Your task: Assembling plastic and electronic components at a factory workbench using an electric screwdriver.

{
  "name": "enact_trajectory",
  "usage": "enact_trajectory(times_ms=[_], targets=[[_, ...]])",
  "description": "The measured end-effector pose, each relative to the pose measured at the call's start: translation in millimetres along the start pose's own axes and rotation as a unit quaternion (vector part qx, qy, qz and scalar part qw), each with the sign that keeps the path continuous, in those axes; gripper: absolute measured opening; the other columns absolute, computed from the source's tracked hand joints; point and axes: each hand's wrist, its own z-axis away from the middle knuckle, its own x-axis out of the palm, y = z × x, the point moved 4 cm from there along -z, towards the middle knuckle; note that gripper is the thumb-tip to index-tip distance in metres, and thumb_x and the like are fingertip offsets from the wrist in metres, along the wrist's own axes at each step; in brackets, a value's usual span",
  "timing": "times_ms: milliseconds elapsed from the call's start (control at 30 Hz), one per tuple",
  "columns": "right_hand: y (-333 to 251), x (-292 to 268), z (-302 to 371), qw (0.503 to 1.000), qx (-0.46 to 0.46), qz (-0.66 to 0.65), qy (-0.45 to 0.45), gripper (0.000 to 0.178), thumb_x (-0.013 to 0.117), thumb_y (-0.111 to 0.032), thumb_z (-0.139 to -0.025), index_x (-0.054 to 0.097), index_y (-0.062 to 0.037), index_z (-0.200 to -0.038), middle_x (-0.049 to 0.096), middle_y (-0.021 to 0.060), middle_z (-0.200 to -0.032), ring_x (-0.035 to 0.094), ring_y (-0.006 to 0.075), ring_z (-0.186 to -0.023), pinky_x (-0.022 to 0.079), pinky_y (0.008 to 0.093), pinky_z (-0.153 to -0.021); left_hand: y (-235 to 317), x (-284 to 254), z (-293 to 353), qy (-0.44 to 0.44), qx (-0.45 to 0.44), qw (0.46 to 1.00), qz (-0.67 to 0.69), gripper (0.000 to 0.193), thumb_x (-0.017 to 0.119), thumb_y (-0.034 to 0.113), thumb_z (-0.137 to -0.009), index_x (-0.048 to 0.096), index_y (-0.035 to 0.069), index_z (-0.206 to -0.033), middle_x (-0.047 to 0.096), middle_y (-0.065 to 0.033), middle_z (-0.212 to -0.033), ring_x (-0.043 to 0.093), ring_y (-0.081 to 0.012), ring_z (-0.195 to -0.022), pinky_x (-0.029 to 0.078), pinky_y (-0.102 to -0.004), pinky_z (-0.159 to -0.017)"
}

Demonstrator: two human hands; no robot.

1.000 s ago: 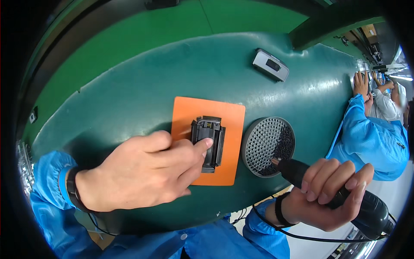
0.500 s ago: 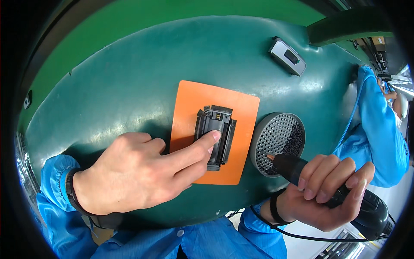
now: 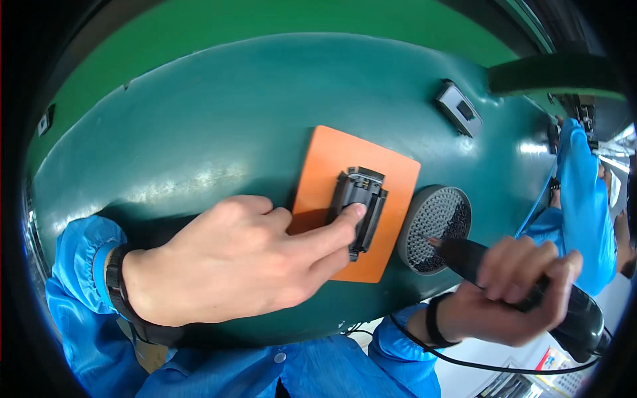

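Observation:
On an orange mat [image 3: 398, 174] lies a black plastic housing [image 3: 369, 229] with a hollow middle and small gold contacts near its far end. My left hand [image 3: 239, 265] presses its index fingertip onto the housing from the left; its other fingers are bent, and the thumb side is partly hidden. In my right hand [image 3: 507, 292], slightly blurred, is a black electric screwdriver [image 3: 464, 257], the fingers wrapped round its body. Its copper-coloured bit points over a round grey dish [image 3: 403, 247] with a dimpled floor. Small black screws [image 3: 459, 222] are heaped along the dish's right side.
A grey and black device part [image 3: 459, 109] lies at the far right of the green table [image 3: 219, 113]. A dark cable [image 3: 491, 366] runs from the screwdriver's rear past my right wrist. Beyond the table's right side is another person's blue sleeve [image 3: 584, 212].
The whole view has shifted, so mat, housing and left hand appear farther right. The screwdriver bit stays over the dish; my right hand has moved slightly and is blurred.

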Motion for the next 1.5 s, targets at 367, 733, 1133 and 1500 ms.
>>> enact_trajectory(times_ms=[367,733,1133,1500], targets=[[6.0,54.0,-7.3,0.996,-0.003,-0.070,-0.060,0.016,0.045,-0.019,-0.092,0.045,-0.0055,-0.083,0.032,-0.0008,-0.056,0.031,0.0074,-0.042,0.031,0.0230,-0.040,2.7,5.8,5.6,0.062,-0.014,0.997,0.037,0.021,0.062,0.016,-0.074,0.072,0.011,-0.091,0.064,-0.0039,-0.121,0.053,-0.0111,-0.064,0.036,-0.0222,-0.063],[19.0,60.4,-4.7,0.995,0.014,-0.072,-0.064,0.018,0.044,-0.020,-0.094,0.051,-0.0069,-0.083,0.034,-0.0012,-0.057,0.031,0.0075,-0.042,0.032,0.0242,-0.041,-0.9,7.0,5.2,0.064,-0.029,0.996,0.063,0.020,0.062,0.016,-0.075,0.074,0.011,-0.090,0.064,-0.0020,-0.118,0.053,-0.0106,-0.062,0.035,-0.0219,-0.063],[17.2,61.4,-5.5,0.996,0.001,-0.049,-0.073,0.020,0.041,-0.020,-0.095,0.042,-0.0097,-0.078,0.032,-0.0012,-0.054,0.029,0.0078,-0.040,0.031,0.0238,-0.039,-1.5,4.7,3.6,0.059,-0.021,0.996,0.062,0.019,0.061,0.016,-0.077,0.074,0.010,-0.090,0.064,-0.0012,-0.119,0.052,-0.0093,-0.061,0.035,-0.0216,-0.063],[15.1,67.3,-1.9,0.993,0.003,-0.050,-0.105,0.017,0.042,-0.020,-0.096,0.041,-0.0111,-0.082,0.035,-0.0005,-0.053,0.031,0.0078,-0.039,0.032,0.0241,-0.039,-1.9,5.1,7.4,0.063,-0.017,0.996,0.066,0.018,0.061,0.015,-0.076,0.074,0.011,-0.087,0.064,-0.0011,-0.116,0.053,-0.0089,-0.062,0.036,-0.0219,-0.062]])
